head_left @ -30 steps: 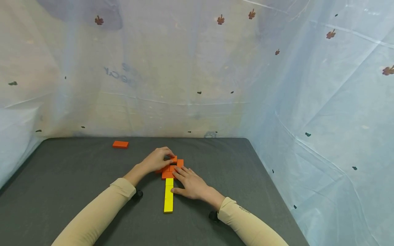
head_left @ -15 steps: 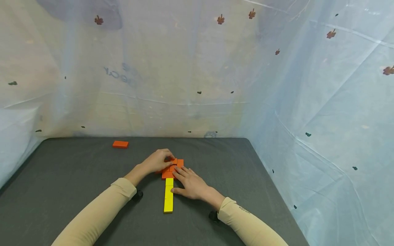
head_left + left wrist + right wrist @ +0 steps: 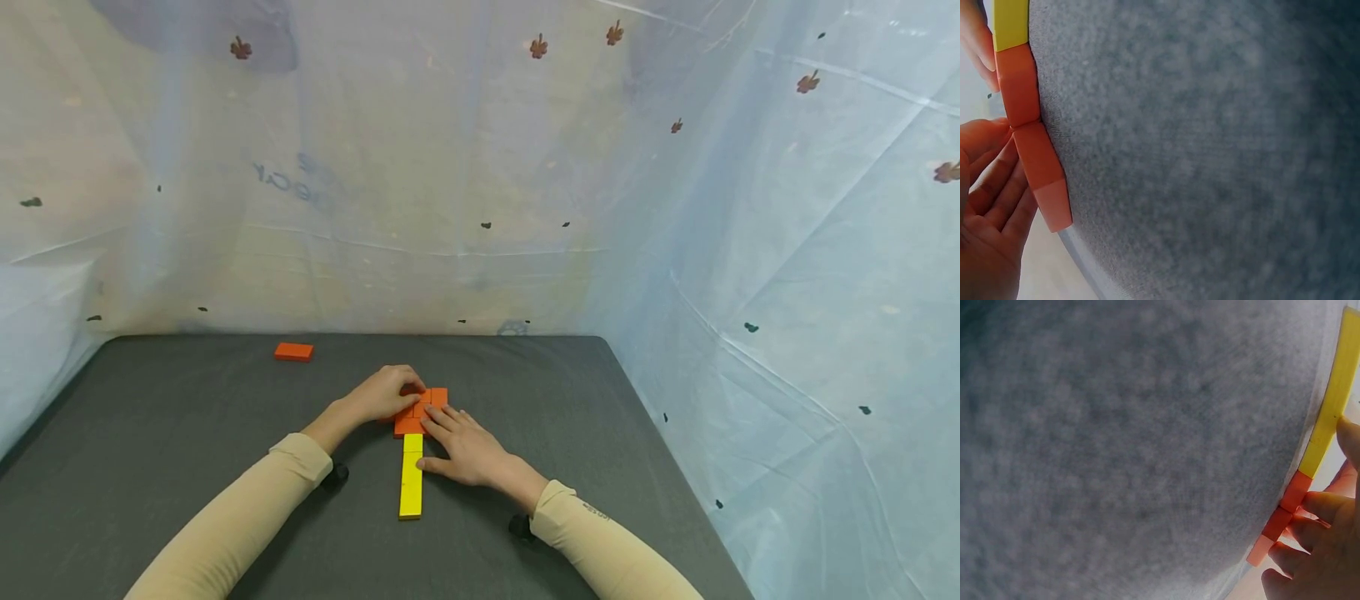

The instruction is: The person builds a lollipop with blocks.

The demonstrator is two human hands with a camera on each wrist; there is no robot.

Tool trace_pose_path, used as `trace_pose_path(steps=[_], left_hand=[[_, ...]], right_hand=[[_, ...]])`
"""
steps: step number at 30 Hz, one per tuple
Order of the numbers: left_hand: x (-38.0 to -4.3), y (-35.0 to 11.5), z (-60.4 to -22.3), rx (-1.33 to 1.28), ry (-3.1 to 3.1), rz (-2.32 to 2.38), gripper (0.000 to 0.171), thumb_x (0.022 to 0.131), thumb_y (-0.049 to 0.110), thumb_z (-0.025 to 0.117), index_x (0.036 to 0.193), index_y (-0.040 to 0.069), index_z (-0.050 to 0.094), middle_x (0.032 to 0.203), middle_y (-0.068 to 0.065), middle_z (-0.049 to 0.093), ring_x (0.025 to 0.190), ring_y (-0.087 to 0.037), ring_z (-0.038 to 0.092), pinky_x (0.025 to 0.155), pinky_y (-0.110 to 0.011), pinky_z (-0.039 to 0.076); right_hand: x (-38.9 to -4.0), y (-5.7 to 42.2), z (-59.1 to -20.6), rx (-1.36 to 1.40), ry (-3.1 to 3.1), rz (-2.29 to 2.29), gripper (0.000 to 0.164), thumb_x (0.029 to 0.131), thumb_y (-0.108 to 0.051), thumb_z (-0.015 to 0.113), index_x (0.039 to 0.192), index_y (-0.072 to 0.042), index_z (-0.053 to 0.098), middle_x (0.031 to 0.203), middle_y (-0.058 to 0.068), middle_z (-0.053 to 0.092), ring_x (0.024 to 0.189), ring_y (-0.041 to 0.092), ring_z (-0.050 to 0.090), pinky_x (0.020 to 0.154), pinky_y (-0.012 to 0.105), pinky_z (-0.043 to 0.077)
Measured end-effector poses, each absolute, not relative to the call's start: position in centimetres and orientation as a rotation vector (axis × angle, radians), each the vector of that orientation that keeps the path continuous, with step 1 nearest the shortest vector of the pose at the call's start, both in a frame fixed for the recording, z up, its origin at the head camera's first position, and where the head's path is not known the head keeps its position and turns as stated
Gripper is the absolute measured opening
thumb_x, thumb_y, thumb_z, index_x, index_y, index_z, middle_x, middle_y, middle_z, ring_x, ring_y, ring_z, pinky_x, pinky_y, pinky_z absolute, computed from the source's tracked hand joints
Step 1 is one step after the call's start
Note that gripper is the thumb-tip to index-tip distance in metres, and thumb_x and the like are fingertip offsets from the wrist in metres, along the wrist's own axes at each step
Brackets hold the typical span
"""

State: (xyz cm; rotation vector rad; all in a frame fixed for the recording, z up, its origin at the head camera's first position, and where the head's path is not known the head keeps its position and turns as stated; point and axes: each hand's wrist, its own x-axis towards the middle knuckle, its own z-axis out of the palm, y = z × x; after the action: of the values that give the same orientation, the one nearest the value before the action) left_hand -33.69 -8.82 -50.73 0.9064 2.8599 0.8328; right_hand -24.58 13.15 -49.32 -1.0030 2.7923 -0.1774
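In the head view several flat orange blocks (image 3: 408, 427) lie side by side as a compact patch, with a yellow strip of blocks (image 3: 410, 492) running from it toward the person. My left hand (image 3: 382, 392) pinches an orange block (image 3: 425, 396) at the patch's far side between thumb and fingers; part of the patch is hidden under that hand. My right hand (image 3: 471, 452) lies with extended fingers along the patch's right side, its thumb touching the yellow strip. The left wrist view shows orange blocks (image 3: 1020, 84) edge-on; the right wrist view shows right fingertips against orange blocks (image 3: 1277, 523).
One loose orange block (image 3: 293, 352) lies near the back left edge of the dark grey table (image 3: 187, 433). Translucent plastic sheeting (image 3: 420, 167) hangs behind the table and along its right side.
The left hand has moved slightly toward the person, bringing the pinched orange block down against the others, so the dark gap there is gone. The right hand has stayed still.
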Motion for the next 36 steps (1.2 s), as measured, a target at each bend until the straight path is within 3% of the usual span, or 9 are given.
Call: trace_pose_path(steps=[15,36], left_hand=[[-34.4,-10.9,-50.3,0.864,2.988,0.931,0.020,0.099,0.013,0.073,0.118,0.008,0.077,0.122,-0.010,0.070,0.113,-0.031,0.066,0.097,-0.052,0.056],[-34.8,-21.6,-49.9,0.542,3.173,0.996,0.028,0.101,0.011,0.069,0.127,0.003,0.072,0.132,-0.021,0.063,0.115,-0.044,0.063,0.092,-0.063,0.052]], right_hand=[[-24.5,13.1,-49.3,-0.997,2.799,-0.174,0.076,0.104,-0.059,0.053,0.164,-0.016,0.035,0.172,0.002,0.025,0.158,0.028,0.022,0.127,0.047,0.023],[-24.5,13.2,-49.3,-1.025,2.790,-0.193,0.075,0.105,-0.057,0.054,0.164,-0.015,0.034,0.172,0.003,0.023,0.158,0.029,0.021,0.127,0.047,0.022]])
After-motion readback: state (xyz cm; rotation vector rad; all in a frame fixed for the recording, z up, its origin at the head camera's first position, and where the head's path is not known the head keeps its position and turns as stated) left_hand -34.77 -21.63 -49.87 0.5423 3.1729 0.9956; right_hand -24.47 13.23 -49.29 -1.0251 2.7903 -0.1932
